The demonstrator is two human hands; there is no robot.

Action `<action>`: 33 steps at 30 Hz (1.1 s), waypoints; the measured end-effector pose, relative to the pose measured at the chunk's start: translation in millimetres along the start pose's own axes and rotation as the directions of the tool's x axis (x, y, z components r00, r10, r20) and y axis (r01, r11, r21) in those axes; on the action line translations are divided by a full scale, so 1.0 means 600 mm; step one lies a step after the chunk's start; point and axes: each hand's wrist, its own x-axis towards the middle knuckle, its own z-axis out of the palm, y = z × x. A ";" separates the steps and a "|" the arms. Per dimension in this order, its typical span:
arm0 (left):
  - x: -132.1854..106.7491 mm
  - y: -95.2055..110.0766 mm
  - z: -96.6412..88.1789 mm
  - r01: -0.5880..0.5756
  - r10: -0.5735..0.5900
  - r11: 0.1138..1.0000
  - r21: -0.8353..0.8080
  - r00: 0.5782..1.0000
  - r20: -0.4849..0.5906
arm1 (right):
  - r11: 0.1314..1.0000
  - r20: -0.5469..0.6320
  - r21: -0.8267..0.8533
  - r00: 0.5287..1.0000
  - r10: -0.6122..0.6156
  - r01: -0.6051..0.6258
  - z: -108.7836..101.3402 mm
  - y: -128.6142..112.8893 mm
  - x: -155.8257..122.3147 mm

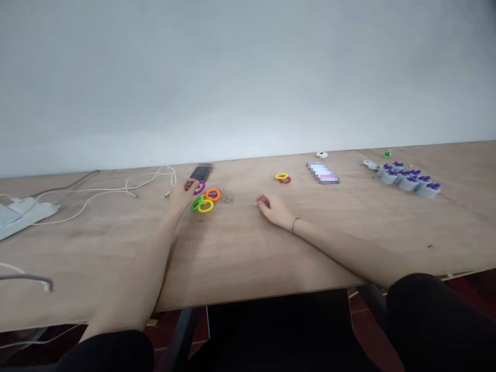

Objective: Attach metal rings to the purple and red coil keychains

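Purple spiral plastic coil [200,187] sat right at fingertips [192,183] of L hand [183,194]; from my remote feed I couldn't tell if gripped or just touched. Orange spiral coil [212,194], green spiral coil [197,203], yellow spiral coil [205,206] lay just beside it on light plywood table [240,253]. R hand [270,207] rested on table, fingers loosely curled, empty, nearest silver metal key ring [227,199]. Black smartphone [200,173] lay just beyond L hand.

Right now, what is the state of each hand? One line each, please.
Left hand: curled at a purple coil bracelet; cannot tell if it grips it.
Right hand: loosely open, empty, on the wooden table.
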 end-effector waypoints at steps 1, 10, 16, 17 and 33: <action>0.003 -0.017 0.001 0.043 -0.043 0.999 0.009 0.999 -0.028 | 1.000 0.002 -0.007 1.000 -0.008 0.008 0.012 -0.001 0.011; -0.008 -0.024 0.029 0.023 -0.025 0.989 0.144 1.000 0.014 | 0.992 -0.030 -0.116 0.998 -0.063 0.059 0.109 0.000 0.106; -0.021 0.008 0.033 -0.019 0.003 0.985 0.172 0.995 0.095 | 0.985 -0.042 -0.166 0.997 -0.059 0.052 0.134 -0.009 0.132; -0.023 0.009 0.034 -0.056 0.035 0.985 0.162 0.991 0.128 | 0.983 -0.037 -0.175 0.997 -0.065 0.058 0.137 -0.012 0.134; -0.022 -0.014 0.067 -0.274 0.240 0.947 0.166 0.951 0.196 | 0.867 0.225 -0.360 0.934 -0.276 0.343 0.156 -0.038 0.109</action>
